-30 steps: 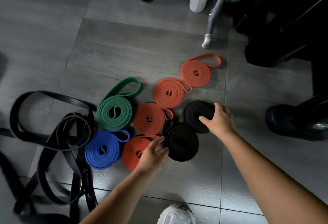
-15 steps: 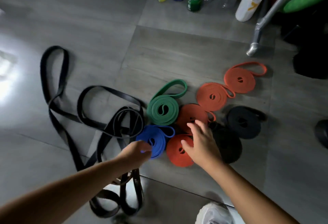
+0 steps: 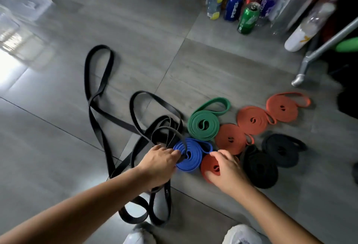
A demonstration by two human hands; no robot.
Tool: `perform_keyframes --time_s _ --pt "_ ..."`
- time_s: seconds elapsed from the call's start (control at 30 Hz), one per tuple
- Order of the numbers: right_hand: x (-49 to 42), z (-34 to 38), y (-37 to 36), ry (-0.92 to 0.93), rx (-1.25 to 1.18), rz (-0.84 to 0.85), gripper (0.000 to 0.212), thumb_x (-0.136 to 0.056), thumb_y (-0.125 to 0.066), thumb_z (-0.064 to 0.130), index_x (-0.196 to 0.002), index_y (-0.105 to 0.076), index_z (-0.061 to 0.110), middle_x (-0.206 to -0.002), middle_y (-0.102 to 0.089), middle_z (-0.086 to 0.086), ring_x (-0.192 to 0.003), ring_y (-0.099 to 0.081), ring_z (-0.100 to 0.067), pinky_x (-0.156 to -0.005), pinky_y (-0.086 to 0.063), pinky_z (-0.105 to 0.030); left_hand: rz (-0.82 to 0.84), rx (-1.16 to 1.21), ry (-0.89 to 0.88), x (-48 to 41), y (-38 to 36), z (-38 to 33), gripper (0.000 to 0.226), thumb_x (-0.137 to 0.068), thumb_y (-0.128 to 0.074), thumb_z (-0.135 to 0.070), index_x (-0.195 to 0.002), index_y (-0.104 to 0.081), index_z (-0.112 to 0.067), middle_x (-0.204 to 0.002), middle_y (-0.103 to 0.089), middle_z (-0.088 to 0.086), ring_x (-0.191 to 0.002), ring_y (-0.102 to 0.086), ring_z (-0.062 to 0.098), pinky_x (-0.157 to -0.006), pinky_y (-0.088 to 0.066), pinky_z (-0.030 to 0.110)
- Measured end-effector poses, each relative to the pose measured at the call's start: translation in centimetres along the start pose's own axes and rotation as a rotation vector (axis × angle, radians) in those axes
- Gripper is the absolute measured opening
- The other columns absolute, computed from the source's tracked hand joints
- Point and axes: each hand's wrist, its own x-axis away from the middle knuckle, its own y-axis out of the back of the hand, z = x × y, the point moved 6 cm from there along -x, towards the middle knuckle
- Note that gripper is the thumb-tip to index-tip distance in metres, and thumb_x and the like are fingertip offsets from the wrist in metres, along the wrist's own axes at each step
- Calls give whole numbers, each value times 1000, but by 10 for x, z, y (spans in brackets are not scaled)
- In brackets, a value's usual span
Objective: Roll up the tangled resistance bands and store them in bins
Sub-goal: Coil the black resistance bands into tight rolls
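Observation:
A loose tangled black band point(image 3: 100, 96) sprawls over the grey floor at the left. To its right lie rolled bands: a green roll point(image 3: 203, 125), a blue roll point(image 3: 190, 159), several orange rolls, the nearest one point(image 3: 206, 164), and two black rolls point(image 3: 259, 168). My left hand point(image 3: 158, 164) is at the blue roll's left edge, fingers curled where a strand of the black band crosses that roll. My right hand point(image 3: 226, 168) covers the nearest orange roll, thumb at its near edge and index finger at its far edge.
Cans and plastic bottles point(image 3: 248, 17) stand in a cluster at the back right. A metal leg point(image 3: 302, 73) slants down to the floor at the right. A clear plastic bin point(image 3: 25, 5) shows at the far left. My white shoes point(image 3: 242, 234) are at the bottom edge.
Both hands moved left: the right from the black rolls to the nearest orange roll, the left to the blue roll's edge. A black strand now lies across the blue roll. The view swung left.

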Motion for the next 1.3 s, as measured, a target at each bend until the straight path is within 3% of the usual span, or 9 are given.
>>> perform_keyframes --time_s 0.1,0.2,0.27,0.4,0.6,0.7,0.87,1.0,1.3 --pt "26 27 29 42 -198 17 92 -70 -74 39 -146 -22 31 -143 -31 4 -130 -38 -17 -106 -35 -36 -94 88 -266 38 60 -48 32 -88 -48 -28 -117 -56 -16 -108 -65 3 -104 -59 26 -94 -40 33" --pt "57 77 60 196 -306 141 78 -62 -67 42 -134 -38 33 -134 -38 4 -123 -42 -14 -103 -37 -30 -129 175 -401 77 116 -86 29 -85 -56 -23 -112 -60 -14 -110 -61 8 -103 -56 29 -91 -47 39" --pt "79 101 87 265 -270 115 47 -64 -70 37 -106 -63 18 -107 -61 -1 -99 -56 -12 -86 -47 -34 -185 118 -318 96 156 -86 35 -87 -55 -32 -120 -55 -21 -118 -54 4 -110 -50 26 -92 -45 40" --pt "128 126 147 299 -376 -26 17 -69 -73 33 -68 -58 25 -59 -53 9 -59 -47 -6 -59 -40 -38 -293 80 -46 143 238 -69 30 -84 -61 -42 -108 -60 -25 -100 -58 -5 -100 -57 21 -78 -44 28" --pt "213 172 220 336 -325 -72 44 -53 -78 53 -92 -56 50 -79 -68 9 -81 -65 -12 -84 -51 -43 -426 764 -75 224 307 -112 10 -77 -76 -19 -79 -66 -22 -76 -64 -5 -65 -63 12 -67 -57 31" --pt "257 204 235 474 -411 -182 52 -71 -81 21 -104 -51 47 -95 -61 21 -89 -57 11 -86 -43 -9 -424 1060 -170 259 326 -150 10 -81 -70 -4 -84 -66 -13 -81 -64 5 -71 -65 12 -67 -59 27" --pt "295 219 219 444 -762 -223 28 -76 -74 5 -96 -59 19 -89 -65 3 -80 -63 -3 -79 -51 -22 -614 1299 -156 308 347 -158 8 -83 -66 -1 -90 -64 -3 -83 -64 13 -72 -65 16 -70 -59 32" --pt "315 211 212 390 -603 -236 27 -76 -76 14 -93 -58 24 -88 -68 -2 -82 -67 -18 -80 -54 -36 -623 1423 -72 327 332 -144 9 -82 -68 -3 -89 -65 -7 -87 -65 12 -81 -66 22 -81 -57 40" --pt "387 231 308 592 -516 -539 23 -77 -71 2 -86 -60 20 -78 -58 0 -65 -51 2 -65 -40 -14 -709 1464 -145 348 353 -173 14 -89 -62 -13 -102 -61 -9 -85 -67 4 -65 -67 11 -70 -57 28"
